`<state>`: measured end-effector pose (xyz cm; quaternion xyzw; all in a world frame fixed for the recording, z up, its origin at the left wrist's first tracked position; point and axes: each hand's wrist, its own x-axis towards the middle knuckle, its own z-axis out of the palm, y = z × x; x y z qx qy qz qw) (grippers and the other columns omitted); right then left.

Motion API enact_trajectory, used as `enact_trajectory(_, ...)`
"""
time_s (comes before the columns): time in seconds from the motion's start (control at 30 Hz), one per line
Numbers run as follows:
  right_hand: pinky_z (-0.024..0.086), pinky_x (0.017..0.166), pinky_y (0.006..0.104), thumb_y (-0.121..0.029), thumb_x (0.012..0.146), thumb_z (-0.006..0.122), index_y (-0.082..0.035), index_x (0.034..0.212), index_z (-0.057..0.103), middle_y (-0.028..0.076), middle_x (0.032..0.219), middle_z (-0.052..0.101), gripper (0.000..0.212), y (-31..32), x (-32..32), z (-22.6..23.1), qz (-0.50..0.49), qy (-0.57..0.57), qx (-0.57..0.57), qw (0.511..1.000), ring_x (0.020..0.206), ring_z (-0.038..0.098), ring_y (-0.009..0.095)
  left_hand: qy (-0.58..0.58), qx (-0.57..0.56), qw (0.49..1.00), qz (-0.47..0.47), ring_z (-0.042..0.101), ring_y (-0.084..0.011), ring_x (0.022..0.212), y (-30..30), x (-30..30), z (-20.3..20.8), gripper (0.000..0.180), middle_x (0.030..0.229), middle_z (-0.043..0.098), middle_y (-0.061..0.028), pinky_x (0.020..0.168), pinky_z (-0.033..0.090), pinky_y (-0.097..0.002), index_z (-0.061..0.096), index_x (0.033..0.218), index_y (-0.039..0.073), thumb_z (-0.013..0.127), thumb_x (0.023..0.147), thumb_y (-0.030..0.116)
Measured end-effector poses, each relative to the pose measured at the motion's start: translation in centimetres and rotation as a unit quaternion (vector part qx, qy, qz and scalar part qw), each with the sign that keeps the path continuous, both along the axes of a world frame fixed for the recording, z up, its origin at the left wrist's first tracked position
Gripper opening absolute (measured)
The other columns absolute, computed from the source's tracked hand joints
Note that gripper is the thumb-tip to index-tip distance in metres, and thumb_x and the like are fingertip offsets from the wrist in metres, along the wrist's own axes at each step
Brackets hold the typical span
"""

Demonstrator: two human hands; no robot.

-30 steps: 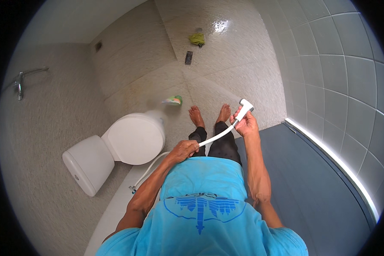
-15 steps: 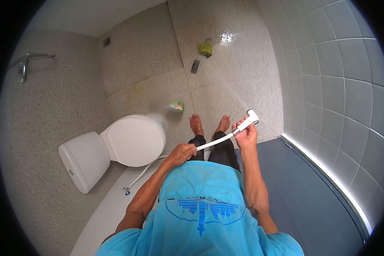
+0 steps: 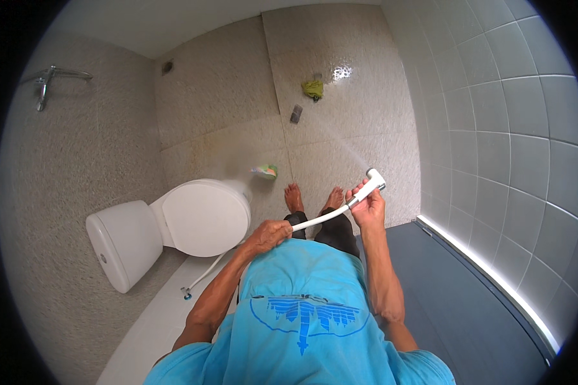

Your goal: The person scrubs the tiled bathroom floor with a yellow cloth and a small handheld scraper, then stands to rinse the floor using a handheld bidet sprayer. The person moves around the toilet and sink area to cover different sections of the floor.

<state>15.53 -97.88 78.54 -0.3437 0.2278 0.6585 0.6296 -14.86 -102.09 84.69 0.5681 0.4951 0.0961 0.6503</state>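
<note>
In my right hand (image 3: 370,206) is a white handheld bidet sprayer (image 3: 370,185), gripped round its handle. A thin jet of water (image 3: 345,146) leaves its nozzle toward the far floor, up and to the left. My left hand (image 3: 269,235) is closed round the white hose (image 3: 319,219) in front of my waist. From there the hose continues behind my left forearm to a wall valve (image 3: 186,293). On the wet floor ahead lie a yellow-green cloth (image 3: 313,89) and a small dark rectangular object (image 3: 296,114), whose kind I cannot make out.
A white toilet (image 3: 205,218) with its lid down stands at my left. Near it sits a green and white packet (image 3: 264,171). A chrome tap (image 3: 43,86) is on the left wall, grey tiles (image 3: 491,151) line the right, and a dark blue-grey panel (image 3: 443,289) lies at my lower right.
The view has tipped slightly, so floor items appear a little lower. Both hands keep their hold, the sprayer has shifted slightly left in view, and water still flows.
</note>
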Motion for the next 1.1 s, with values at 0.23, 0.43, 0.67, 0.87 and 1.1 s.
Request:
enact_trajectory(0.23,0.05,0.087,0.0499,-0.033,0.101,0.044,-0.006,0.111,0.06,0.008,0.091,0.061,0.033,0.3,-0.9,0.8,-0.036,-0.025,-0.027,0.999,0.086,0.061,0.026,-0.009,-0.007,1.0,0.0,0.041,-0.0084,0.053,1.2,-0.7,0.5,0.041,0.058,0.045,0.0032,0.049,0.033,-0.0278,0.06,0.077,0.006,0.049,0.099,0.038)
enact_trajectory(0.43,0.048,0.092,0.0495,-0.03,0.096,0.052,-0.005,0.117,0.059,0.009,0.097,0.062,0.034,-0.1,-2.3,4.2,-0.087,0.002,0.103,0.991,0.089,0.06,0.027,-0.012,0.038,0.999,0.013,0.042,-0.0086,0.054,2.2,-2.1,2.2,0.038,0.058,0.046,0.0023,0.049,0.033,-0.0281,0.061,0.078,0.005,0.051,0.098,0.036)
enact_trajectory(0.67,0.047,0.095,0.048,-0.027,0.091,0.059,-0.004,0.12,0.059,0.011,0.099,0.062,0.037,-0.3,-3.0,4.5,-0.113,-0.013,0.142,0.983,0.093,0.059,0.028,0.003,0.12,0.993,-0.002,0.052,-0.0172,0.054,4.1,-3.0,3.2,0.035,0.059,0.054,-0.0074,0.053,0.041,-0.0356,0.064,0.08,0.003,0.052,0.097,0.032)
enact_trajectory(0.87,0.049,0.092,0.0479,-0.031,0.09,0.062,-0.006,0.12,0.058,0.01,0.098,0.061,0.039,0.2,-3.1,4.5,-0.082,-0.016,0.145,0.986,0.091,0.059,0.027,0.024,0.141,0.989,-0.034,0.055,-0.021,0.057,4.2,-3.4,2.6,0.036,0.062,0.056,-0.0106,0.056,0.043,-0.0379,0.063,0.081,0.001,0.051,0.097,0.031)
enact_trajectory(1.1,0.049,0.09,0.0489,-0.032,0.086,0.07,-0.005,0.123,0.055,0.01,0.098,0.061,0.049,3.7,-4.4,7.3,0.0,0.0,0.233,0.973,0.092,0.06,0.027,0.03,0.074,0.997,0.008,0.053,-0.0213,0.056,3.0,-3.9,5.9,0.038,0.062,0.055,-0.0108,0.055,0.042,-0.0378,0.063,0.082,0.002,0.051,0.097,0.034)
